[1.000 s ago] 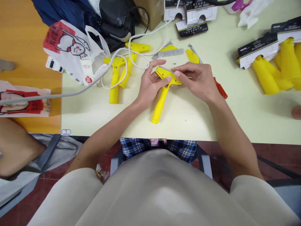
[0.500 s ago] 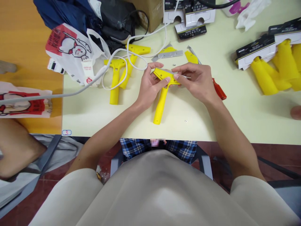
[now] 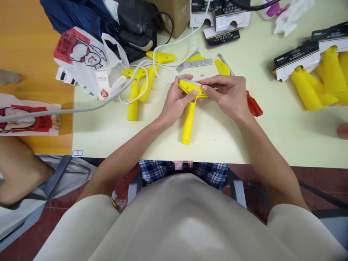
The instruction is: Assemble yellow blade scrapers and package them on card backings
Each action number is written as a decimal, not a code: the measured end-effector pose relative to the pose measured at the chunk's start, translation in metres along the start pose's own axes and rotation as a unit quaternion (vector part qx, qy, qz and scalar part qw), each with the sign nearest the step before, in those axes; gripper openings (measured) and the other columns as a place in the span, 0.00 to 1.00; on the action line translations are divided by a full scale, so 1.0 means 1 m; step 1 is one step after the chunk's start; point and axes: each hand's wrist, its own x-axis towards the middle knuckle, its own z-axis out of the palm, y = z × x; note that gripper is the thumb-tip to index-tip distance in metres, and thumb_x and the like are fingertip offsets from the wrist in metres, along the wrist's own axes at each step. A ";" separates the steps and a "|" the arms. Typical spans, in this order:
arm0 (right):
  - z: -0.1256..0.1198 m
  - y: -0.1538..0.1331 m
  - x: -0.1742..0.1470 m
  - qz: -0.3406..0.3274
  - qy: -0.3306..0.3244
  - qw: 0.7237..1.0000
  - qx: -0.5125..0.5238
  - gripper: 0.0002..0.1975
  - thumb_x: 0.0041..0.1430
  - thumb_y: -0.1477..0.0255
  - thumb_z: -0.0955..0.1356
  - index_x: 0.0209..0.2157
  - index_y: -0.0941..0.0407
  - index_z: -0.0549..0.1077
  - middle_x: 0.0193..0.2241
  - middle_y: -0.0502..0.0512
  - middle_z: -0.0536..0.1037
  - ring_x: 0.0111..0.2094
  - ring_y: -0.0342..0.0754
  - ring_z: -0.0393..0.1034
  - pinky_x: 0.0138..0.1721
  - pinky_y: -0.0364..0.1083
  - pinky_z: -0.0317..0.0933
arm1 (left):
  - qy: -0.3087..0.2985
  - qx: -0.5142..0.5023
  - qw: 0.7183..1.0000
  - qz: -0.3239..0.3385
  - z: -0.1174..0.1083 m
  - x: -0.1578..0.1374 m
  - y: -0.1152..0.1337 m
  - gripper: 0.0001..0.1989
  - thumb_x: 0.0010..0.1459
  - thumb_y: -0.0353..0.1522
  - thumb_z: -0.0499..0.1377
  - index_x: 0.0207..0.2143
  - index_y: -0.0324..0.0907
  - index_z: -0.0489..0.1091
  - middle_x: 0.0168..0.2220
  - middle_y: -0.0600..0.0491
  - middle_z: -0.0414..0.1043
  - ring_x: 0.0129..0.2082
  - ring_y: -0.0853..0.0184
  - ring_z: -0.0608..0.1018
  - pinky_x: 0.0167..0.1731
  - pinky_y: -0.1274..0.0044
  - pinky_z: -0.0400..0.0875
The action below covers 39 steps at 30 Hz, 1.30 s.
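Observation:
A yellow scraper (image 3: 188, 123) is held over the table, its handle pointing toward me. My left hand (image 3: 174, 99) is closed on the left end of its head, thumb on the front face. At the other end, my right hand (image 3: 230, 95) pinches the head between thumb and fingers. A grey metal strip (image 3: 187, 80) shows along the head's top edge; its right part is hidden by my fingers. Beyond my hands lie a metal blade plate (image 3: 198, 63) and a yellow head piece (image 3: 222, 67). A screwdriver's red handle (image 3: 254, 105) lies beside my right wrist.
Two yellow scrapers (image 3: 132, 103) lie at left under a white cable (image 3: 108, 105). Small metal bits (image 3: 215, 140) rest on the table (image 3: 231, 148). Yellow handles (image 3: 306, 88) and black-and-white boxes (image 3: 296, 59) are at right. A plastic bag (image 3: 84, 50) sits at upper left.
The scraper's handle end has swung slightly to the right, and the grey strip shows more along the head's top edge. Both hands keep their hold.

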 end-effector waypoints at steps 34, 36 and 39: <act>0.005 -0.006 0.001 0.034 -0.030 0.999 0.029 0.32 0.49 0.43 0.88 0.42 0.51 0.86 0.51 0.58 0.87 0.52 0.53 0.85 0.56 0.55 0.89 | 0.008 0.010 1.000 -0.002 0.006 -0.003 0.015 0.21 0.68 0.42 0.74 0.55 0.52 0.69 0.60 0.48 0.80 0.68 0.52 0.82 0.65 0.57 0.85; 0.005 -0.007 0.000 0.033 -0.027 0.999 0.031 0.31 0.49 0.42 0.88 0.42 0.51 0.87 0.51 0.57 0.87 0.51 0.54 0.85 0.56 0.56 0.89 | -0.001 -0.002 1.000 0.004 0.007 -0.003 0.016 0.22 0.68 0.42 0.75 0.55 0.52 0.69 0.58 0.49 0.80 0.66 0.53 0.83 0.65 0.57 0.85; 0.003 -0.005 0.001 0.036 -0.025 0.999 0.018 0.30 0.50 0.41 0.87 0.42 0.49 0.87 0.49 0.56 0.87 0.49 0.52 0.85 0.56 0.55 0.89 | -0.006 -0.012 1.000 0.003 0.007 -0.001 0.015 0.22 0.69 0.44 0.76 0.55 0.51 0.69 0.57 0.50 0.80 0.66 0.53 0.84 0.65 0.57 0.85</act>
